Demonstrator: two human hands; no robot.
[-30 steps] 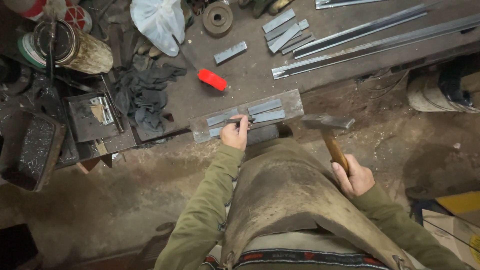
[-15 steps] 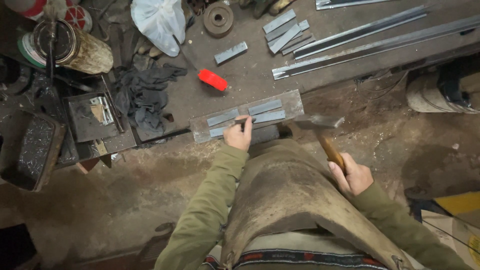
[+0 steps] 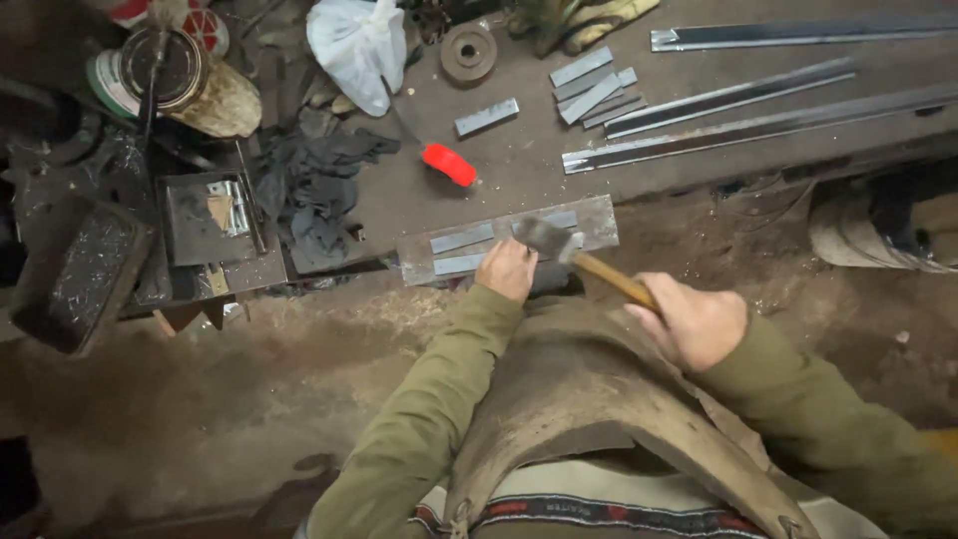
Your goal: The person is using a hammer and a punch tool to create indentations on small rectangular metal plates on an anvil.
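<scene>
Left hand (image 3: 507, 269): closed down on the near edge of the steel plate, fingers curled, pinning something small there; what it pins cannot be told.
Right hand (image 3: 696, 321): wrapped tight round the wooden handle of the hammer, to the right of the left hand and nearer the body.
Hammer (image 3: 547, 240): steel head blurred, just beside the left hand's knuckles and over the plate; handle slants back down to the right hand.
Steel plate (image 3: 599, 222): flat grey rectangle directly ahead of the left hand, at the near edge of the counter.
Short flat strips (image 3: 461, 239): two lie on the plate left of the left hand, roughly parallel, one nearer than the other.
Counter (image 3: 519, 165): dark, dusty surface beyond both hands.
Red-handled tool (image 3: 448, 164): beyond the left hand, past the plate.
Loose strip pile (image 3: 591, 88): several short grey pieces, well beyond the hands.
Long bars (image 3: 748, 128): angled lengths beyond the right hand, running off to the right.
White bag (image 3: 356, 42): far beyond and left of the left hand.
Black rags (image 3: 314, 185): crumpled heap left of the plate.
Apron (image 3: 579, 399): brown, worn, below both hands.
</scene>
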